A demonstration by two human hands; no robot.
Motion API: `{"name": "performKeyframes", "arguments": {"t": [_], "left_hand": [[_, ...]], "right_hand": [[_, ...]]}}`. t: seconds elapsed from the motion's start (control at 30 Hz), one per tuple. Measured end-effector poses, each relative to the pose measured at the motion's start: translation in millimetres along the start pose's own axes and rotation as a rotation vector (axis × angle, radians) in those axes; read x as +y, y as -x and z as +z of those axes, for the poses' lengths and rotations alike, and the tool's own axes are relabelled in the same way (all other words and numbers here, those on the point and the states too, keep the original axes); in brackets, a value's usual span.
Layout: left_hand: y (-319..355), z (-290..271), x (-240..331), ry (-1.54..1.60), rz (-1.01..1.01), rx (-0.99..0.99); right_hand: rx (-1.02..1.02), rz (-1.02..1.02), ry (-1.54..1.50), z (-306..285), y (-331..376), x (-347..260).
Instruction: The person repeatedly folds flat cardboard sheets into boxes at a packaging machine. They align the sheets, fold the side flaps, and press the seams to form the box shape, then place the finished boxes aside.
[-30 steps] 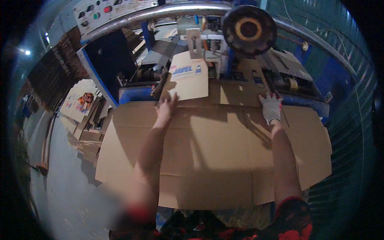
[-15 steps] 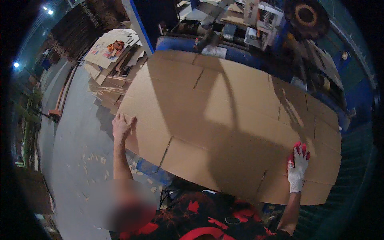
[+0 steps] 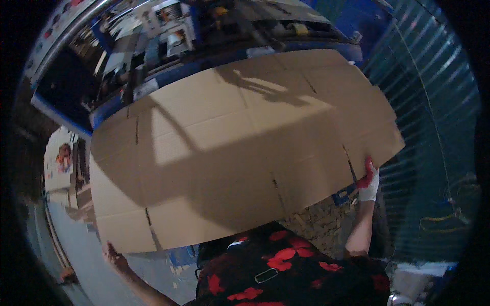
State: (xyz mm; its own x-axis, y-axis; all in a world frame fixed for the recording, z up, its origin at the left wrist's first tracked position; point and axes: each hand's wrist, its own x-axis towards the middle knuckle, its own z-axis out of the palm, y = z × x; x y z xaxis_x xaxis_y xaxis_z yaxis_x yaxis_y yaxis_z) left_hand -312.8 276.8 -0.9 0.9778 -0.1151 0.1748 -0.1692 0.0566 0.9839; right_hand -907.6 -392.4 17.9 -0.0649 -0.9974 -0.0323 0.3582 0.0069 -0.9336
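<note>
From where I stand, the wide cardboard sheet (image 3: 189,188) bars the way to the blue-framed machine (image 3: 184,69); a gap opens between the right forearm (image 3: 362,224) and floral shirt (image 3: 306,270).

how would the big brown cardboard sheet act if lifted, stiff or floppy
Probably light for its size: the cardboard sheet looks broad and thin. It would likely fold most easily near the dark slits. With the left hand and gloved right hand both at its near edge, the far side may droop.
</note>
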Motion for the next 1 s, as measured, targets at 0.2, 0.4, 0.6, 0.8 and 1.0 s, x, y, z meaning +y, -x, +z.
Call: {"name": "performKeyframes", "arguments": {"t": [0.2, 0.4, 0.6, 0.8, 1.0], "left_hand": [[0.4, 106.4, 68.2, -0.002, 0.005, 0.313], [50.1, 221.1, 90.3, -0.597, 0.046, -0.256], [74.0, 296.0, 93.6, -1.294, 0.769, -0.923], [68.6, 297.8, 94.2, -1.303, 0.873, -0.98], [30.3, 314.2, 64.3, -1.151, 0.916, -0.823]], "right_hand": [[-0.032, -0.21, 0.57, 55.0, 33.4, -34.2], [-0.833, -1.202, 1.387, 140.2, 65.5, -16.3], [-0.84, -1.397, 1.283, 157.1, 41.2, 9.7], [-0.901, -1.504, 1.356, 157.9, 42.0, 4.7], [-0.886, -1.302, 1.508, 179.5, 35.5, 24.5]]}}
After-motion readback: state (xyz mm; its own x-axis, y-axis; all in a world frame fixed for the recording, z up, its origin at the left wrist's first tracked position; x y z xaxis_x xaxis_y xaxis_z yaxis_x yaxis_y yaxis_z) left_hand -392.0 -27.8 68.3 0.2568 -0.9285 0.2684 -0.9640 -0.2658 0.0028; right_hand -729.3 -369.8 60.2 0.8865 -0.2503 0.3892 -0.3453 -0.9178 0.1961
